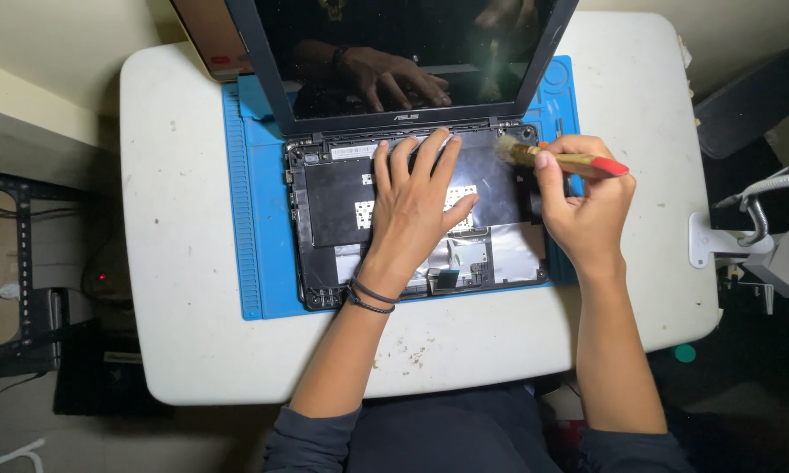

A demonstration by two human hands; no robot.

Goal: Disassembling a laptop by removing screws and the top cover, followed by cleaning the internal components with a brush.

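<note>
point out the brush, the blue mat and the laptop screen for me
brush [559, 158], head view, on its wooden handle.
blue mat [267, 219], head view, on its bare left part.
laptop screen [324, 44], head view, on the dark glass.

The laptop screen [403, 52] runs off the top edge of the picture, so its upper part is unseen, and a reddish-brown panel [208, 35] at the table's far left corner is cut off there too. The left hand [412, 206] lies flat over the middle of the opened laptop base [324, 210], hiding what sits under the palm and fingers. The paintbrush [565, 159] bristles at the base's far right corner are blurred, and the right hand [587, 206] covers the base's right edge.
</note>
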